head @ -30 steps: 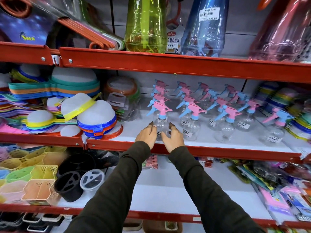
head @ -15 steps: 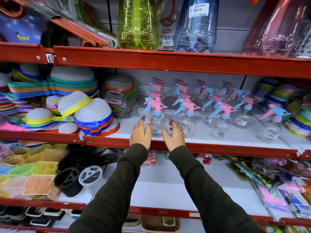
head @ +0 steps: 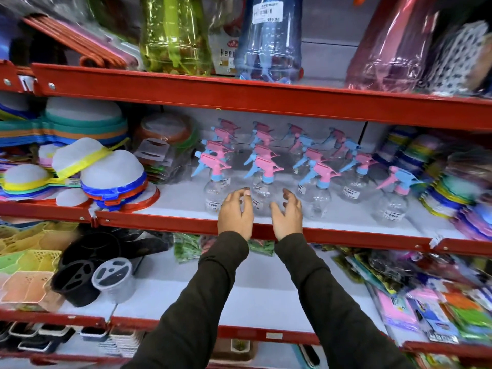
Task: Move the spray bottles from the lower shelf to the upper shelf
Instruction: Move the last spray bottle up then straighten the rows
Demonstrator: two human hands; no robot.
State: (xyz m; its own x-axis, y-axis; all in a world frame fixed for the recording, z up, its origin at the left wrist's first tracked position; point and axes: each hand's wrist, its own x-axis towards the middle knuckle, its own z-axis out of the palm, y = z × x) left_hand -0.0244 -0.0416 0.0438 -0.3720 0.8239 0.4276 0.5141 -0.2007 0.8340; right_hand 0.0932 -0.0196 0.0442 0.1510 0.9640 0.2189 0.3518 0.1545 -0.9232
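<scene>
Several small clear spray bottles with pink and blue trigger heads stand in rows on the middle shelf (head: 346,222). One front bottle (head: 262,187) stands between my two hands. My left hand (head: 235,213) is at its left, fingers curled and apart, also in front of the front-left bottle (head: 215,193). My right hand (head: 287,214) is at its right, fingers spread. Neither hand grips a bottle. Another front bottle (head: 318,198) stands just right of my right hand. The shelf above (head: 266,97) has a red front rail.
Large green (head: 175,35), blue (head: 269,41) and pink (head: 394,46) plastic bottles and orange hangers (head: 87,46) crowd the upper shelf. Stacked mesh covers (head: 111,179) lie left of the spray bottles, coloured stacks (head: 452,182) right. Baskets and black holders (head: 77,278) sit on the shelf below.
Both hands have shifted from around the front-left bottle to the right, and now flank the second front bottle with fingers more spread. The view has moved closer.
</scene>
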